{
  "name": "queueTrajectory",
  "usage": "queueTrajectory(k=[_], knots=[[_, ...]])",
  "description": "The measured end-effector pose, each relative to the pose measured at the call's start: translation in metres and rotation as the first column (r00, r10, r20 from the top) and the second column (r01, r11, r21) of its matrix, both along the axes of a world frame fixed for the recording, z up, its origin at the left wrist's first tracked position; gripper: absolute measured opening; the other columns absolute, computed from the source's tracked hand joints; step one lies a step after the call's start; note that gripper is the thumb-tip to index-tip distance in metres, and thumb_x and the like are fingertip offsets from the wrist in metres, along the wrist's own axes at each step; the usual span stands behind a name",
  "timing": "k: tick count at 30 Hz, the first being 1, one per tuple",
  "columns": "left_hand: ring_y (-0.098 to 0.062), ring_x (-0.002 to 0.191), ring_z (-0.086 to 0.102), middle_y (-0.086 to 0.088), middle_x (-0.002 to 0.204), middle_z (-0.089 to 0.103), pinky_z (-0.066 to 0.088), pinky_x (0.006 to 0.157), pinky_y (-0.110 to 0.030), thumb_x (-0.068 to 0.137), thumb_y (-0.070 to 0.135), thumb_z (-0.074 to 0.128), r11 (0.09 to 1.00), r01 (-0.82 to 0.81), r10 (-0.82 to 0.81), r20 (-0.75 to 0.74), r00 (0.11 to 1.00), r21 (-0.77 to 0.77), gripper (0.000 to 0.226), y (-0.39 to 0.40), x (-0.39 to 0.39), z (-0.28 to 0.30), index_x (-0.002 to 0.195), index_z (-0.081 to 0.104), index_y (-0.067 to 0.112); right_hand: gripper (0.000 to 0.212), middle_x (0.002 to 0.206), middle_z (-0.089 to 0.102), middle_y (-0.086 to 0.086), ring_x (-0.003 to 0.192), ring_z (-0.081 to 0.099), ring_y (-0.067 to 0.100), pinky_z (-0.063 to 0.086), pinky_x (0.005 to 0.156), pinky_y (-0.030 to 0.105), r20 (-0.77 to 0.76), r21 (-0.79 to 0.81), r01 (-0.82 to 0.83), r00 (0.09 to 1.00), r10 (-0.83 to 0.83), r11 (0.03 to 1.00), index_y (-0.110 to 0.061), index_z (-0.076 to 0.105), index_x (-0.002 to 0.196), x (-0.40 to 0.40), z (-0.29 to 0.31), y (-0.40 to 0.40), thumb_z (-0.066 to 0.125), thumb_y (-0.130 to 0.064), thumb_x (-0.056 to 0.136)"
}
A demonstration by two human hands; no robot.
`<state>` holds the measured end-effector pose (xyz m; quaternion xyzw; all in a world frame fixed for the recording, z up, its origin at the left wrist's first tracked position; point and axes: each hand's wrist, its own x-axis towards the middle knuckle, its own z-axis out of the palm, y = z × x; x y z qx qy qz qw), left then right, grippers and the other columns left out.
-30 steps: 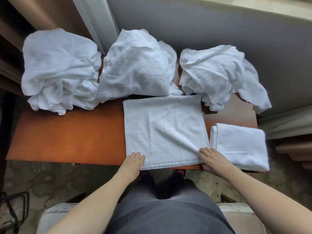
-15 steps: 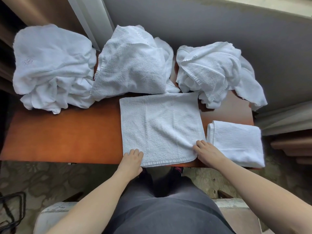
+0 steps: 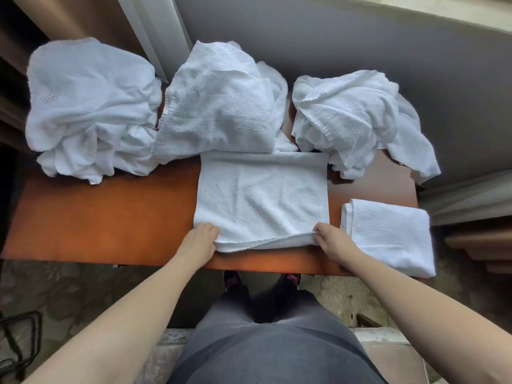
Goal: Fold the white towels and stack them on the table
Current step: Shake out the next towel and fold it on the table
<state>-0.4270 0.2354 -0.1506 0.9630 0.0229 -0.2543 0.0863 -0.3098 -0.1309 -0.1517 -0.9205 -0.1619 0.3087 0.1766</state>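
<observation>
seen from the head camera, nearest: grey trousers point(image 3: 266, 353) and dark shoes point(image 3: 234, 278) under the near table edge, bare forearms reaching forward over them

left hand point(image 3: 198, 239) curled on the near left corner of the flat towel point(image 3: 261, 200), fingers point(image 3: 210, 231) pinching the hem; right hand point(image 3: 332, 239) curled the same way on the near right corner, fingertips point(image 3: 318, 231) gripping the edge. hem between the two hands lifted slightly off the orange-brown table point(image 3: 110, 217), sagging in a shallow arc, a second layer showing beneath it. rest of the flat towel spread beyond the fingers, lying flat toward the far side

just right of the right fingers, apart from the flat towel with a strip of bare wood between: folded towel point(image 3: 388, 236), a neat rectangle, its near corner over the table edge

beyond the fingers, past the far edge of the flat towel: three crumpled heaps in a row. middle heap point(image 3: 219, 106) straight ahead, its lower edge touching or overlapping the far hem of the flat towel. left heap point(image 3: 88, 106) off to the far left of the left fingers. right heap point(image 3: 352, 117) far right of the right fingers, one tail drooping off the table end

behind the heaps: grey wall point(image 3: 360, 45) and a pale upright frame point(image 3: 155, 31)
</observation>
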Motion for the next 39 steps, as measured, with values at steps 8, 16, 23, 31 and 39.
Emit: queueTrajectory(k=[8,16,23,31,39], knots=[[-0.024,0.122,0.047,-0.004,0.13,0.05,0.042,0.099,-0.035,0.086,0.055,0.065,0.997,-0.051,0.047,0.058,0.997,0.06,0.064,-0.01,-0.016,-0.013,0.133,0.051,0.014,0.015,0.094,0.067,0.007,0.091,0.06,0.026,0.046,0.077,0.036,-0.094,0.052,0.255,0.964,-0.249,0.966,-0.01,0.06,0.101,0.008,0.0,0.006,0.052,-0.022,0.102],[-0.009,0.089,0.064,0.011,0.094,0.07,0.048,0.076,-0.025,0.087,0.031,0.077,0.831,-0.388,0.362,-0.142,0.921,-0.399,0.007,0.034,0.01,-0.001,0.084,0.074,0.027,0.012,0.088,0.066,0.002,0.084,0.059,0.02,0.042,0.07,0.031,-0.116,0.067,0.376,0.923,-0.367,0.924,-0.011,0.066,0.088,0.019,0.001,0.004,0.069,-0.023,0.092],[-0.01,0.077,0.063,0.01,0.084,0.066,0.043,0.062,-0.021,0.089,0.029,0.075,0.908,-0.284,0.217,-0.232,0.948,-0.309,0.013,0.053,0.023,0.005,0.08,0.066,0.029,0.014,0.08,0.064,-0.004,0.078,0.058,0.011,0.04,0.063,0.026,-0.095,0.124,0.367,0.929,-0.357,0.922,-0.017,0.064,0.082,0.023,0.011,-0.001,0.071,-0.024,0.091],[-0.014,0.086,0.059,0.002,0.103,0.064,0.047,0.071,-0.03,0.102,0.031,0.054,0.957,-0.188,0.143,-0.207,0.968,-0.219,0.006,0.053,0.033,0.024,0.103,0.056,0.025,0.003,0.077,0.065,-0.002,0.073,0.059,0.015,0.044,0.064,0.026,-0.163,0.089,0.261,0.956,-0.244,0.961,-0.014,0.07,0.087,0.031,0.03,-0.008,0.072,-0.012,0.088],[-0.012,0.085,0.062,0.005,0.097,0.067,0.044,0.068,-0.022,0.089,0.017,0.065,0.958,-0.109,0.091,-0.08,0.993,-0.265,0.027,0.072,0.108,0.137,0.114,0.071,0.023,0.007,0.073,0.065,0.002,0.068,0.054,0.011,0.041,0.066,0.029,0.079,0.381,0.336,0.916,-0.393,0.861,-0.009,0.073,0.085,0.089,0.132,0.002,0.072,-0.013,0.092]])
